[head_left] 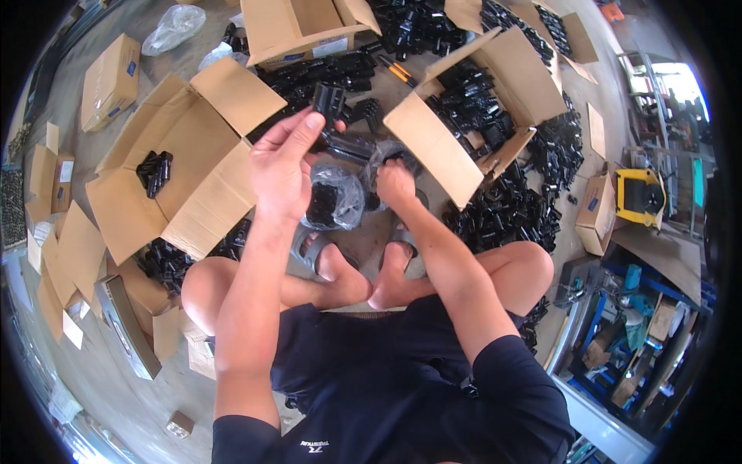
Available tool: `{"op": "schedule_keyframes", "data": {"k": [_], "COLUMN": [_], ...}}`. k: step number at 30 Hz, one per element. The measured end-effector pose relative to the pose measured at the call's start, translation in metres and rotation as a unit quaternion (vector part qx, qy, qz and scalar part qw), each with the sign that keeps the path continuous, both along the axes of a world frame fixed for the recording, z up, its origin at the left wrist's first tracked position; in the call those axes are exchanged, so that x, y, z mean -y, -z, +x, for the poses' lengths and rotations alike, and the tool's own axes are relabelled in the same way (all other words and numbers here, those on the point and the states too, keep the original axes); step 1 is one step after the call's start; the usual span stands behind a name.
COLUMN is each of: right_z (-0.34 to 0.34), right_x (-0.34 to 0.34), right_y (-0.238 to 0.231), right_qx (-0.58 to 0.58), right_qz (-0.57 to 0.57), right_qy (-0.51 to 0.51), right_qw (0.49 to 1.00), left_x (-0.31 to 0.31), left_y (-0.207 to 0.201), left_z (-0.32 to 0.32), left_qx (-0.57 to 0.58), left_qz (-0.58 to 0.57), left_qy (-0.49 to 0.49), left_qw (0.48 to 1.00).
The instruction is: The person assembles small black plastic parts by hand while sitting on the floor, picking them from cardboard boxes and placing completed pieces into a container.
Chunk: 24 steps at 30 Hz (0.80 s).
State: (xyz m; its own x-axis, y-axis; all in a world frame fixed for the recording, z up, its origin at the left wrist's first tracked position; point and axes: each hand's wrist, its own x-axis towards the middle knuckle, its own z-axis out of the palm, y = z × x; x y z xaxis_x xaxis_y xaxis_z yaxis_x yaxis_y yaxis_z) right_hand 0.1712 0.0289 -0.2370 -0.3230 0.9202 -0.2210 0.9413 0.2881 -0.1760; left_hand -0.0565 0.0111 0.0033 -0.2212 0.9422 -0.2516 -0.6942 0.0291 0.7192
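My left hand (282,166) is closed, thumb over fingers, on a black tubular part (328,100) held up in front of me. Just below that part, another black tube (349,146) lies crosswise; whether the two join I cannot tell. My right hand (396,184) has curled fingers and touches crumpled clear plastic (379,158); what sits inside the grip is hidden. Between my forearms, above my feet, stands a clear plastic bag (338,203) with black parts in it.
An open carton (116,189) on the left holds a few black parts. The right carton (440,147) holds many more. Heaps of black parts (510,213) cover the floor around. A closed carton (112,81) stands far left. A blue rack (591,325) is at right.
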Motion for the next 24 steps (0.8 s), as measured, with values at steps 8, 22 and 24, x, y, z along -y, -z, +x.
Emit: {"op": "schedule_keyframes", "data": {"k": [8, 22, 24], "right_z": [-0.023, -0.024, -0.021], "right_x": [0.035, 0.012, 0.016], "right_y": [0.033, 0.037, 0.037], "right_qx": [0.036, -0.029, -0.045], "right_qz": [0.016, -0.039, -0.034], "right_qy": [-0.01, 0.079, 0.074], "right_qw": [0.999, 0.996, 0.996], "left_x": [-0.013, -0.024, -0.021], "left_y": [0.019, 0.019, 0.015], "left_z": [-0.011, 0.005, 0.005], "left_qx": [0.031, 0.022, 0.006], "left_qz": [-0.049, -0.077, -0.075], "left_qy": [0.006, 0.02, 0.011], "left_qw": [0.998, 0.997, 0.997]}}
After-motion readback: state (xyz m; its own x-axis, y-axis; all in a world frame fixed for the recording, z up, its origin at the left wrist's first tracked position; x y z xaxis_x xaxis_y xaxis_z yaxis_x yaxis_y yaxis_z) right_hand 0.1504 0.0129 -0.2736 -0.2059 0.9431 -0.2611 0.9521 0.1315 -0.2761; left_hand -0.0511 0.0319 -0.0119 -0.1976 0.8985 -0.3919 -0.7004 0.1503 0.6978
